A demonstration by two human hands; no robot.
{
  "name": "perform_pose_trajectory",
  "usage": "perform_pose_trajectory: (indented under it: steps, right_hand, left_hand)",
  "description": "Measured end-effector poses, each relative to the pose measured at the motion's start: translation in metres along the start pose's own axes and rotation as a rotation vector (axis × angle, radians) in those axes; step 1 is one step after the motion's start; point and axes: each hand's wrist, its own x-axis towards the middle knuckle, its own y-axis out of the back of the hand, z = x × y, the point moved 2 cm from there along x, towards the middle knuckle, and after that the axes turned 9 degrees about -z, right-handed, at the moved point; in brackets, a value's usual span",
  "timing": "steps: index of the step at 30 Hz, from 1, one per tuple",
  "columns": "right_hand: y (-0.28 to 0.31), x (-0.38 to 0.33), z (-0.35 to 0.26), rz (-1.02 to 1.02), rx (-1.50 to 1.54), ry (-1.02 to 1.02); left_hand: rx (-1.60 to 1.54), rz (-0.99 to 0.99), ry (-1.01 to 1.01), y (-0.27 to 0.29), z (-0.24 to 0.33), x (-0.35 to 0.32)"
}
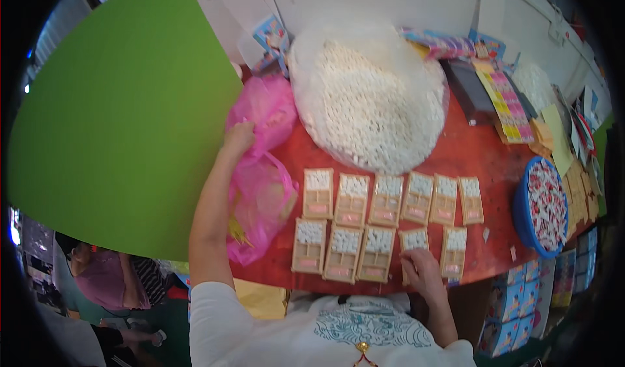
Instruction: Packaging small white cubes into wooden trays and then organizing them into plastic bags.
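In front of the clear bag of white pieces point(422, 74), the right hand point(424, 272) meets a wooden tray point(404, 278) (likely light, stiff, best held by its sides), while leftward the left hand point(241, 136) meets a soft-looking pink bag point(268, 108), whether either's fingers grip impossible to tell.

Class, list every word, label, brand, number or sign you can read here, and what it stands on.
None can be read clearly.
Pink-and-yellow printed sheet: too small and blurred.
Blue cartons under the table: too blurred.
Blue printed card at the back: too small.
White shirt: teal pattern, no lettering discernible.
Trays: no lettering visible.
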Motion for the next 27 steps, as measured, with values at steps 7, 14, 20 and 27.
perform_pose_trajectory:
  steps: [7, 14, 20, 27]
  right_hand:
    - [0.003, -0.009, 0.000, 0.062, 0.002, -0.053]
    - [-0.022, -0.006, -0.003, 0.066, -0.027, 0.060]
    - [-0.026, -0.011, -0.007, 0.033, -0.108, 0.116]
    - [-0.023, -0.020, 0.007, 0.000, -0.092, 0.024]
  left_hand:
    - [0.235, 0.578, -0.135, 0.032, 0.085, -0.120]
    - [-0.418, 0.182, -0.505, -0.063, 0.163, -0.205]
    - [-0.284, 0.116, -0.563, -0.100, 0.185, -0.193]
    - [-0.290, 0.179, -0.574, -0.105, 0.182, -0.181]
